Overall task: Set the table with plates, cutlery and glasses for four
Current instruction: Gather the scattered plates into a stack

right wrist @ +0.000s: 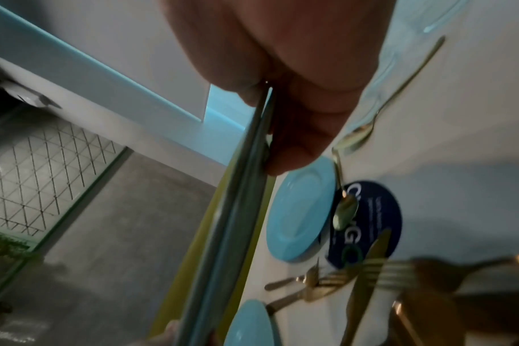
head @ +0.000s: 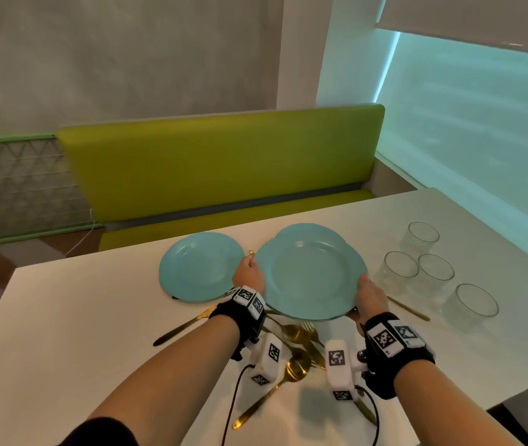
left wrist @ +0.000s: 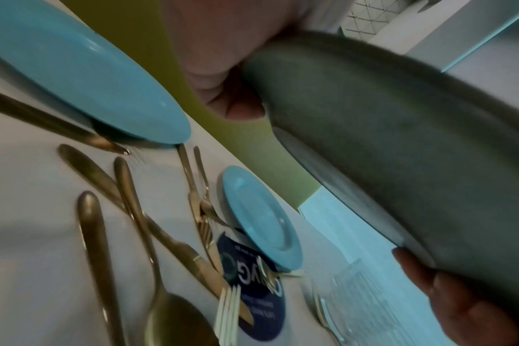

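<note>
In the middle of the frame, the left hand [head: 247, 272] and right hand [head: 368, 296] pinch two stacked blue plates [head: 310, 278] by opposite rims, so they stay level above the gold cutlery [head: 298, 349].

A green padded bench [head: 224, 169] stands behind the white table, a round dark-blue sticker [left wrist: 252, 292] on its top.
</note>
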`<move>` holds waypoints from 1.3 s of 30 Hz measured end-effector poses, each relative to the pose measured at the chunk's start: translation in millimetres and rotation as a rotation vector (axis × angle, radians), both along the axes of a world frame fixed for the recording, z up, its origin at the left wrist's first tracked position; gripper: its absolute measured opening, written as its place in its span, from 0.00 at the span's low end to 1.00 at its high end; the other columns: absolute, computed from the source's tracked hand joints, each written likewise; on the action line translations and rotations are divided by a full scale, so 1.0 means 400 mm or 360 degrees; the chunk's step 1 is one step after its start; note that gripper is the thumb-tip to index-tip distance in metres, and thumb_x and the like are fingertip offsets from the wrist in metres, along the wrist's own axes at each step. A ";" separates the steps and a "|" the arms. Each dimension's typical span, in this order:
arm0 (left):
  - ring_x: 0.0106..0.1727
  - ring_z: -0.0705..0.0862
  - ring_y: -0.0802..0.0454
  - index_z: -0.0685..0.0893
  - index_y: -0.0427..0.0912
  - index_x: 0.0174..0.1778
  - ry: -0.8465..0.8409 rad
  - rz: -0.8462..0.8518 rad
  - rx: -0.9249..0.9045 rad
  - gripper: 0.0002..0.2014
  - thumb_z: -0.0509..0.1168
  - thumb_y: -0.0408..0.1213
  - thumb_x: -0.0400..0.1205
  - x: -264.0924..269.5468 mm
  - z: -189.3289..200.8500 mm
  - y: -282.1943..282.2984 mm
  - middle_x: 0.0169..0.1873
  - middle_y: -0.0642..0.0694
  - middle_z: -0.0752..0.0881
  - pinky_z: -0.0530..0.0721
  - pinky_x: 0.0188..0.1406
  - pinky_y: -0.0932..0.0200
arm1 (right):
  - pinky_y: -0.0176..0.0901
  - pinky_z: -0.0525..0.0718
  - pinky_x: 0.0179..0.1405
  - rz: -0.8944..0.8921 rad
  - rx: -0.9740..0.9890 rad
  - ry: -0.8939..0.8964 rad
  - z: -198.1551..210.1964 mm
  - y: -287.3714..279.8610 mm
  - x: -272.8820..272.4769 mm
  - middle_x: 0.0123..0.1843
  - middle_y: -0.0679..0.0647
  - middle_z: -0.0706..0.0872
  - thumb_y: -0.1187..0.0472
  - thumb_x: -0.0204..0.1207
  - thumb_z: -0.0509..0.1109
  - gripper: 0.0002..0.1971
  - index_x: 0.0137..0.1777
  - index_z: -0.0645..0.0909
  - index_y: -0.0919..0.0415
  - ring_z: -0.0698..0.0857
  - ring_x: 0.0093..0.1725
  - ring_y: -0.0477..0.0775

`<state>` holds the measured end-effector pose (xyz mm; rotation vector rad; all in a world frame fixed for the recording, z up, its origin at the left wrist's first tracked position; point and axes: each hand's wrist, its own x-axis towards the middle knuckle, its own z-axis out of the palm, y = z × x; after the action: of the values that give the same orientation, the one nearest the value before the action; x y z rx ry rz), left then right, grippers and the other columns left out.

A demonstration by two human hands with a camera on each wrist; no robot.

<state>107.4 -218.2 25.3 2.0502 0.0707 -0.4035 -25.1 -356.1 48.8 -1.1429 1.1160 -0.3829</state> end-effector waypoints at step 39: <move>0.53 0.77 0.44 0.77 0.35 0.59 0.0066 0.0608 -0.0373 0.13 0.52 0.37 0.88 0.309 -0.040 0.337 0.64 0.31 0.81 0.71 0.50 0.57 | 0.65 0.76 0.69 0.0082 -0.0325 0.0096 -0.070 0.163 0.311 0.64 0.64 0.82 0.49 0.81 0.51 0.22 0.62 0.78 0.62 0.80 0.64 0.66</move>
<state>231.2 -83.4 9.3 1.7480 0.4146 -0.2041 99.2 -291.1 20.6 -1.3681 1.1165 -0.4323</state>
